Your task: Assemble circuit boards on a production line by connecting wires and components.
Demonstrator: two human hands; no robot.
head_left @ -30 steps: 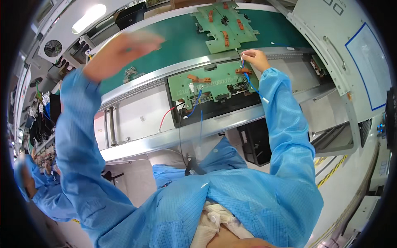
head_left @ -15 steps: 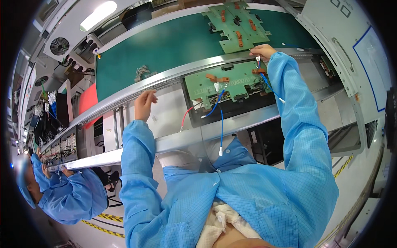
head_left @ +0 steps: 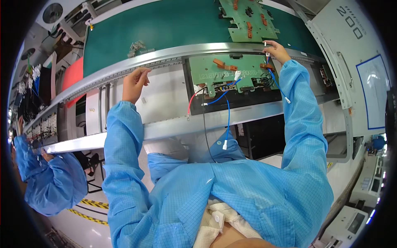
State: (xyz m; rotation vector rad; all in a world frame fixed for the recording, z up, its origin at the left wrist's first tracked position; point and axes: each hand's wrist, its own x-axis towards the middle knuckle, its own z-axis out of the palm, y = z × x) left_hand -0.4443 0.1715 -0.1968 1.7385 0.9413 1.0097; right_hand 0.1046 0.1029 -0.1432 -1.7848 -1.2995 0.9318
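Note:
In front of me a green circuit board (head_left: 198, 69) lies in a black tray (head_left: 260, 97) on the metal-railed conveyor. My right hand (head_left: 278, 51) is at its far right corner, fingertips pinched on a small white wire connector (head_left: 268, 54). Red and blue wires run down from there to the board. My left hand (head_left: 134, 84) hovers over the rail left of the board, thumb and fingers together; whatever lies between them, if anything, cannot be made out. A red wire (head_left: 191, 101) and blue wires (head_left: 228, 118) with white ends hang over the board's near edge.
Beyond the rail, a second green board (head_left: 254, 25) with orange-brown parts rests on the green mat (head_left: 173, 31), beside a pile of small metal pieces (head_left: 138, 47). At the left a co-worker in blue (head_left: 56, 182) works along the same line. A white machine panel (head_left: 345, 53) stands at the right.
The view has shifted, so the board appears further right. My left hand's fingers have drawn together. My right hand stays by the board's far right corner, with the white connector at its fingertips.

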